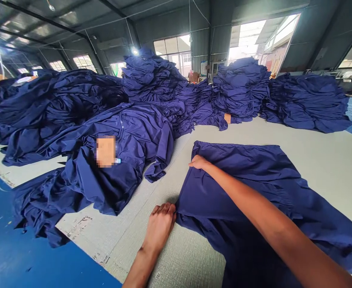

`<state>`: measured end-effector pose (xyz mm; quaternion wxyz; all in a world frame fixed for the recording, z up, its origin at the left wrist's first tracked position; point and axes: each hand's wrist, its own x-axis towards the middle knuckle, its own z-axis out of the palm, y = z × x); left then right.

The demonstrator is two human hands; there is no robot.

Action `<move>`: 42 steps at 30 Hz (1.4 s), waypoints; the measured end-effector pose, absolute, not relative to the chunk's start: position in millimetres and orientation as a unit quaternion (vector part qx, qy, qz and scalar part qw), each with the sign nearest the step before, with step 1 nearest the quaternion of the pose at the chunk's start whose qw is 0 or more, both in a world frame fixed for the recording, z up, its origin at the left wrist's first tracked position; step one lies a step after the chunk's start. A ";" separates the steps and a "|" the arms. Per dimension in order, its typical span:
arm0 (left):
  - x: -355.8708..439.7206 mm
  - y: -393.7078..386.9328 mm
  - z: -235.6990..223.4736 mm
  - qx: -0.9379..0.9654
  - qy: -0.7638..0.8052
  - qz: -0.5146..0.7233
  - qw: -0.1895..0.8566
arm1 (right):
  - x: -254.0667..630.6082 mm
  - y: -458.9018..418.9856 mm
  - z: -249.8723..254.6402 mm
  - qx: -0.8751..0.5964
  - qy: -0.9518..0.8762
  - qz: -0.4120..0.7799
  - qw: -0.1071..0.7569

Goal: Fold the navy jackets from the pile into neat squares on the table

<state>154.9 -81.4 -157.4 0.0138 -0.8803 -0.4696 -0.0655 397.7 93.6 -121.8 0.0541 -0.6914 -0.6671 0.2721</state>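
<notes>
A navy blue jacket (254,168) lies spread and partly folded on the pale table, its far part flattened and its near part hanging toward me. My left hand (162,218) has its fingers curled closed on the near left corner of the cloth. Farther up the same left edge, my right hand (198,161) pinches the fabric, with the forearm reaching across the garment. To the left, another navy jacket (139,132) with a zip lies loosely heaped, a blurred orange-brown card (106,152) on top of it.
Tall stacks of navy garments stand at the back, one in the middle (151,76) and others to the right (242,88) and far right (308,102). A large heap (58,100) fills the left. The table (127,244) ends above a blue floor (1,240).
</notes>
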 end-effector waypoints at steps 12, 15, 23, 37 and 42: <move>136.7 -80.3 -143.4 -0.846 -0.518 -0.119 -0.045 | 438.5 6.3 -78.0 -0.639 -0.723 0.188 0.184; 158.9 -68.9 -128.9 -0.852 -0.489 -0.184 -0.039 | 484.0 -59.8 -81.3 -0.651 -0.730 0.124 0.164; 259.2 -9.5 -140.9 -0.913 -0.400 -0.080 -0.024 | 593.3 -174.0 -154.2 -0.814 -0.575 0.073 -0.039; 218.9 -131.4 -121.1 -0.972 -0.199 -0.086 -0.088 | 617.2 -328.4 -101.9 -0.551 -0.785 0.245 0.144; 193.5 -226.4 -143.5 -0.994 -0.080 -0.029 -0.070 | 596.4 -409.1 -108.6 -0.500 -0.764 0.390 0.120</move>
